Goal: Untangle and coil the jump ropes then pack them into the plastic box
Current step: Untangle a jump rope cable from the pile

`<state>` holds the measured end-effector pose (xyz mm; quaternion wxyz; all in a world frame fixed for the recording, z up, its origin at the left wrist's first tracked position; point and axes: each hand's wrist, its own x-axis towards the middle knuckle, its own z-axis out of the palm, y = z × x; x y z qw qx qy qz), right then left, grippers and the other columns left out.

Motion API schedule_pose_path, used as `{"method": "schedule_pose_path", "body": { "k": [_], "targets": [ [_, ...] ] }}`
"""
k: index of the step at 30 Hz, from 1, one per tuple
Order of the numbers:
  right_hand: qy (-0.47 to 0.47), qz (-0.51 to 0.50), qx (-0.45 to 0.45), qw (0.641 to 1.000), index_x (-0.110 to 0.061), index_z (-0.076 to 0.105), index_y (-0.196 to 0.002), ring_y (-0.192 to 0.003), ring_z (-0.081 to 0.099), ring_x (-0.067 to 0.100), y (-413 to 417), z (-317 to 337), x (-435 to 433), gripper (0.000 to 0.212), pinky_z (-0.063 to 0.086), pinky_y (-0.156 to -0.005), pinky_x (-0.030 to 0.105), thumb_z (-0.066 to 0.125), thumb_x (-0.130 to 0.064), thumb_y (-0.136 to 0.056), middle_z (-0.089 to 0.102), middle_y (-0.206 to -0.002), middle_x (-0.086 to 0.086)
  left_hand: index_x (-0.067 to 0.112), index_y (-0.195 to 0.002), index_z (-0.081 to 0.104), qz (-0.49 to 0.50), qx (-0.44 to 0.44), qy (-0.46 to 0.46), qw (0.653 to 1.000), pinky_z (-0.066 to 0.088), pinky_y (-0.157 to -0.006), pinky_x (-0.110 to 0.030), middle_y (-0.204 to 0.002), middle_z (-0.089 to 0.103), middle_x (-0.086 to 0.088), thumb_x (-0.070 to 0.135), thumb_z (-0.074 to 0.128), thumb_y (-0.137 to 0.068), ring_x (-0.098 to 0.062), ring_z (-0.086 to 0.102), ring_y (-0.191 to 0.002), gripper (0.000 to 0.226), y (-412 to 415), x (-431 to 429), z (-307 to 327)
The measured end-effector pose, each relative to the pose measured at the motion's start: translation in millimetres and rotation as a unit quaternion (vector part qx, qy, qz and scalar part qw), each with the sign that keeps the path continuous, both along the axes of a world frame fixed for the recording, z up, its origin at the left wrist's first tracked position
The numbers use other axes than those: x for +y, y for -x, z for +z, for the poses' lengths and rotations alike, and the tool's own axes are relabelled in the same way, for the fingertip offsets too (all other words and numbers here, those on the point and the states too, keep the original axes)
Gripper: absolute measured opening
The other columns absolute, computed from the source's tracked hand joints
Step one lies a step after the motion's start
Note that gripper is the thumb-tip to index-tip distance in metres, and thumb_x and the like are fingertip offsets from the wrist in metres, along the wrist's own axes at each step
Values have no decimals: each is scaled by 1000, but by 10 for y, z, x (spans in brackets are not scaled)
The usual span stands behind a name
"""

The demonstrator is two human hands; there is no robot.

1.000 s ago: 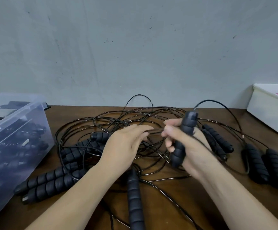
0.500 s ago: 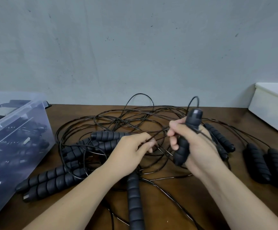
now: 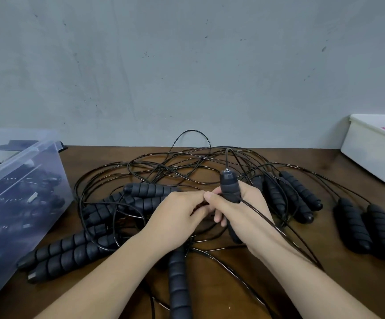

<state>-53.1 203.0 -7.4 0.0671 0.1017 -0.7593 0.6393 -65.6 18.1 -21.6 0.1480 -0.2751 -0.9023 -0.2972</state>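
Note:
A tangle of thin black jump-rope cord (image 3: 164, 166) covers the middle of the brown table (image 3: 338, 282). My right hand (image 3: 246, 212) grips one black ribbed handle (image 3: 229, 185) upright, its cord running up and back into the tangle. My left hand (image 3: 177, 215) sits just left of it, fingertips meeting the right hand's and pinching cord there. Another handle (image 3: 179, 286) lies below my hands, pointing toward me. The clear plastic box (image 3: 14, 203) at the left holds coiled black ropes.
Several loose handles lie left of my hands (image 3: 72, 252) and behind them (image 3: 150, 189). More handles lie to the right in pairs (image 3: 299, 194) (image 3: 366, 229). A white tub (image 3: 375, 153) with something pink inside stands at the far right. A grey wall backs the table.
My right hand turned the handle upright and lowered it toward the table. My left hand moved right until its fingertips met the right hand's.

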Motion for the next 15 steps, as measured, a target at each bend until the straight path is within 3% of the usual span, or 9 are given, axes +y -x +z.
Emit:
{"method": "schedule_pose_path", "body": {
  "k": [3,5,10,13,15],
  "targets": [
    [29,39,-13,999,-8,75,-86,-61,64,27,-20,47,9,14,55,-58,32,78,-16,-97,76,-78,17,41,-93,62,24,-31,33,999,47,-72,-24,-79,63,19,27,62,-101,-3,62,-80,16,10,3,-18],
    [115,53,-21,992,-5,73,-88,-62,63,26,-48,125,36,10,52,-55,31,78,-10,-95,74,-81,19,32,-97,69,27,-39,9,999,53,-76,-27,-83,70,18,29,63,-102,-1,66,-84,8,38,-19,-26],
    [304,28,-38,951,-14,67,-82,-61,51,19,0,308,270,13,45,-52,25,76,-12,-91,64,-79,12,32,-92,71,38,-53,-47,997,59,-82,-33,-82,73,19,33,61,-105,2,71,-84,17,62,-80,49],
    [297,20,-39,954,-16,70,-79,-61,50,19,48,301,303,15,44,-53,26,77,-16,-91,65,-82,12,32,-97,73,56,-26,-63,996,59,-81,-34,-83,72,16,38,58,-107,0,71,-83,19,74,-130,91],
    [243,11,-33,969,-13,73,-83,-60,52,21,53,242,261,14,44,-53,29,84,-21,-86,69,-84,15,31,-105,75,63,-6,-62,996,58,-82,-33,-84,71,16,40,55,-107,0,71,-84,22,61,-146,112]
  ]
}}
